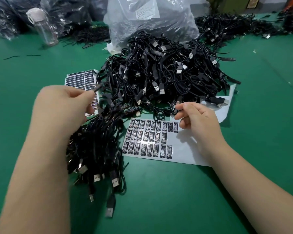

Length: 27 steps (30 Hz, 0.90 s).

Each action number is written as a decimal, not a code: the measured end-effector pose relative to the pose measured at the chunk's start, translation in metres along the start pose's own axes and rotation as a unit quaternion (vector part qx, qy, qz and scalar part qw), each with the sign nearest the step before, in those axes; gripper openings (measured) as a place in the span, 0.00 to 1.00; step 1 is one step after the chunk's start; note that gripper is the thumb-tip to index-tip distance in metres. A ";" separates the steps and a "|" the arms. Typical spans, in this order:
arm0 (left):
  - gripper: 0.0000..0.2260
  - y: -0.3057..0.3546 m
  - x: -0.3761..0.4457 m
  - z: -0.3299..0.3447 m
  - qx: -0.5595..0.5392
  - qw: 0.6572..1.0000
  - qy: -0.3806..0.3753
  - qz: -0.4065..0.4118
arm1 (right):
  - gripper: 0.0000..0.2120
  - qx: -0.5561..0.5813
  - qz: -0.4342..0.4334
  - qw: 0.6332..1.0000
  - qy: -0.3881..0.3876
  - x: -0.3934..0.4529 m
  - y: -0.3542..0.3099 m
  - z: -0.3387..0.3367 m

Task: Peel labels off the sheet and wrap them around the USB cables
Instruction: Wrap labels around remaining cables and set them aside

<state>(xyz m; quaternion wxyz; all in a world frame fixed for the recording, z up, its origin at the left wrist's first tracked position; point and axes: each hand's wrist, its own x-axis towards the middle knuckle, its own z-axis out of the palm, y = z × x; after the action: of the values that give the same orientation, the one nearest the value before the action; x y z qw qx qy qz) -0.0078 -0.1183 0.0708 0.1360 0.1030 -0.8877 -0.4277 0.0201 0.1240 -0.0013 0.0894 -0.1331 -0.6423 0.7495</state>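
Left hand (pixel 61 107) pinches a blurred black cable end (pixel 97 86); right hand (pixel 196 122) pinches a cable (pixel 166 110) at the pile's (pixel 167 71) near edge, half hiding the label sheet (pixel 159 141).

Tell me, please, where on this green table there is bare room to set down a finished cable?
Bare green table lies nearest you, between the forearms, below the label sheet. More lies left of the left hand, before the water bottle, and right of the big cable pile. The middle is crowded: pile, sheets and the smaller cable bundle.
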 end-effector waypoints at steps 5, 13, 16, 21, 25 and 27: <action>0.12 -0.022 0.009 0.031 0.283 0.958 -0.054 0.009 | 0.11 -0.018 0.007 1.000 0.000 -0.001 -0.001 0.001; 0.11 -0.018 0.026 0.031 0.272 0.952 -0.071 0.117 | 0.11 -0.015 0.032 0.999 0.006 -0.002 -0.001 0.002; 0.10 -0.005 0.036 0.030 0.209 0.966 0.003 0.154 | 0.11 -0.010 0.034 0.999 0.009 -0.002 -0.001 0.002; 0.12 -0.008 0.040 0.048 0.324 0.934 -0.087 0.122 | 0.11 -0.005 0.022 1.000 0.009 0.001 -0.001 0.000; 0.12 -0.003 0.031 0.039 0.361 0.925 -0.006 0.121 | 0.12 0.019 0.026 0.999 0.024 0.004 0.002 -0.001; 0.11 0.015 0.017 0.037 0.327 0.922 0.048 0.200 | 0.12 0.044 0.030 0.998 0.033 0.006 0.003 -0.003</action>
<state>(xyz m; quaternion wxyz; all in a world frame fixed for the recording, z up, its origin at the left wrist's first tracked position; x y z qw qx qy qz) -0.0373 -0.0866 0.0633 0.2194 -0.0172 -0.9728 -0.0717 0.0158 0.1279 -0.0052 0.0934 -0.1730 -0.6012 0.7745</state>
